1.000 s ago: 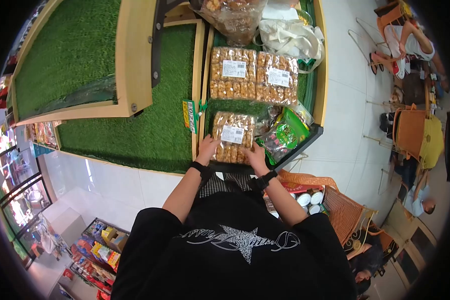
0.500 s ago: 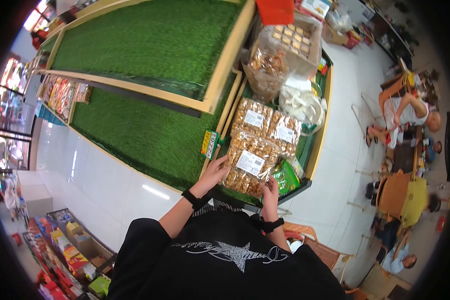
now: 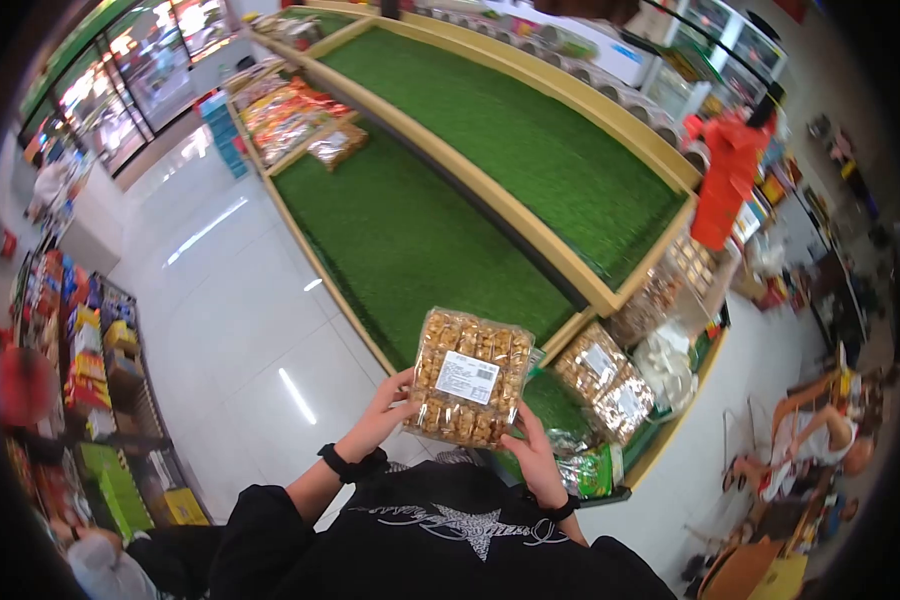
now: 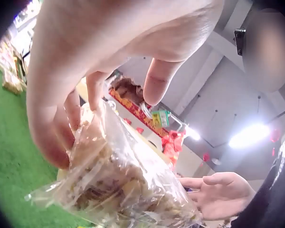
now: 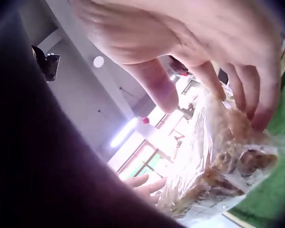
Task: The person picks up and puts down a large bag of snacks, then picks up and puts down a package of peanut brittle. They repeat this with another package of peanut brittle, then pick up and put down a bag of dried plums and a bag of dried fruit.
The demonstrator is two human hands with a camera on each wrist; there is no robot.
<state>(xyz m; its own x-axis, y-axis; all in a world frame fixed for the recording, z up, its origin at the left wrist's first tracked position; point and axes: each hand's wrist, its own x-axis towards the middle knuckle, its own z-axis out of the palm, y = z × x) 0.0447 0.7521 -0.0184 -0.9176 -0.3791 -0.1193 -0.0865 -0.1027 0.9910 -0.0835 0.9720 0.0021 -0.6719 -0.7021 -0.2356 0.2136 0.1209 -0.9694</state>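
In the head view, a clear plastic packet of golden-brown snack pieces (image 3: 470, 425) with a white printed label (image 3: 467, 377) is held up in front of the black shirt. My left hand (image 3: 380, 418) grips its left side near the lower corner, and my right hand (image 3: 536, 462) holds the lower right corner. The left wrist view has the left fingers (image 4: 71, 111) bent over the crinkled wrapping, with the thumb apart from it. From the right wrist, the right fingers (image 5: 249, 90) likewise curl on the packet's edge. Black bands circle both wrists.
Two similar packets (image 3: 626, 402) lie on the right part of the stand, near a white cloth bag (image 3: 663, 372) and a green bag (image 3: 588, 473). Wooden-edged green turf shelves (image 3: 400, 235) stretch away to the left. Bagged snacks (image 3: 337, 146) lie at the far end.
The packet has been lifted off the turf beside the two similar packets and carried left in both hands. The view has turned toward the long shelves and the floor aisle.
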